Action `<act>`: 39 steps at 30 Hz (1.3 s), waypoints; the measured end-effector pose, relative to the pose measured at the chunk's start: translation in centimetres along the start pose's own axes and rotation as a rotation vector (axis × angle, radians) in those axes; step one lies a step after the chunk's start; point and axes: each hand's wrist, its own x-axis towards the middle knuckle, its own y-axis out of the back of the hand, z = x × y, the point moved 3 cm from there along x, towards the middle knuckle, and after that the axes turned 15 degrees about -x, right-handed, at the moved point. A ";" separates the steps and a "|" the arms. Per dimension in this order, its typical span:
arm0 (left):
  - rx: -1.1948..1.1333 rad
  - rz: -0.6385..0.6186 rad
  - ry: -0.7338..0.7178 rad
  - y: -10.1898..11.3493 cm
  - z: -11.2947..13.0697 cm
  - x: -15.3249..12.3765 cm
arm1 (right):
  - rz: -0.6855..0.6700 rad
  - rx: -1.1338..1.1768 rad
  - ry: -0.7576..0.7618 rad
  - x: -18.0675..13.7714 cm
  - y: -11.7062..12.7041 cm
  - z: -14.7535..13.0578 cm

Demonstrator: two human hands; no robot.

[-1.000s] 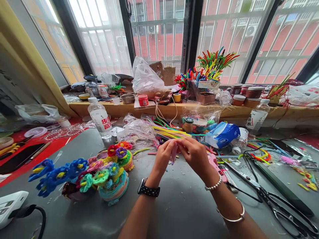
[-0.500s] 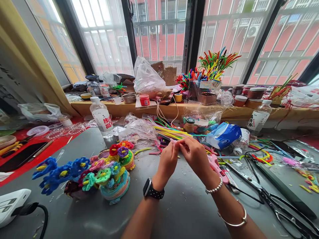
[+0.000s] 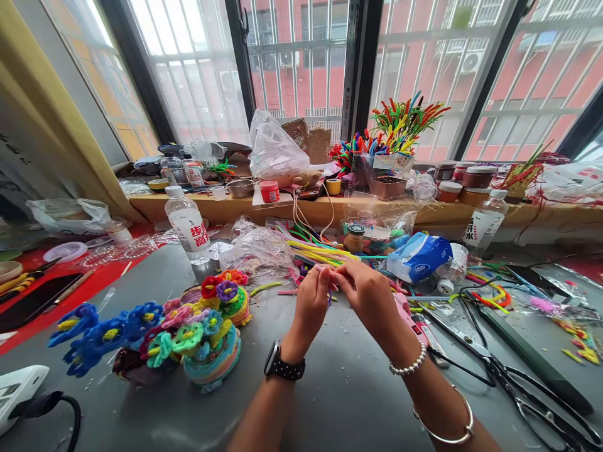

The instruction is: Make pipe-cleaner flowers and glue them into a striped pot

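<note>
Over the middle of the grey table, my left hand [image 3: 311, 295] is closed in a pinch around a pink pipe cleaner [image 3: 321, 267], of which only a short bit shows. My right hand [image 3: 366, 290] meets it from the right, thumb and fingers pinched at the same piece; its fingertips partly hide the contact. Something purple shows just below the left fingertips, too small to make out. Left of my hands stand pipe-cleaner flowers in pots: blue flowers [image 3: 110, 331], green flowers [image 3: 187, 338] and a striped round pot [image 3: 213, 364].
Loose yellow pipe cleaners [image 3: 325, 250] lie behind my hands, near a blue tissue pack [image 3: 418, 257]. To the right are a pink glue gun [image 3: 402, 307], large scissors [image 3: 499, 370] and a black cable. A water bottle [image 3: 186, 223] stands at left, a power strip [image 3: 21, 395] nearer.
My hands stay together, but the right fingers have shifted slightly and the left fingers show more of the pink piece. A purple bit now shows below them. The whole view has shifted a little.
</note>
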 end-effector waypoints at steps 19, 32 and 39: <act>0.339 0.136 -0.183 0.3 0.2 -0.2 | 0.163 -0.059 0.044 -0.3 -0.3 -0.4; 0.532 0.114 -0.413 0.0 0.0 -0.3 | 0.079 0.071 0.124 -0.1 0.2 0.1; 0.519 0.023 -0.419 -0.1 0.1 -0.2 | -0.032 0.034 0.227 -0.2 0.0 0.4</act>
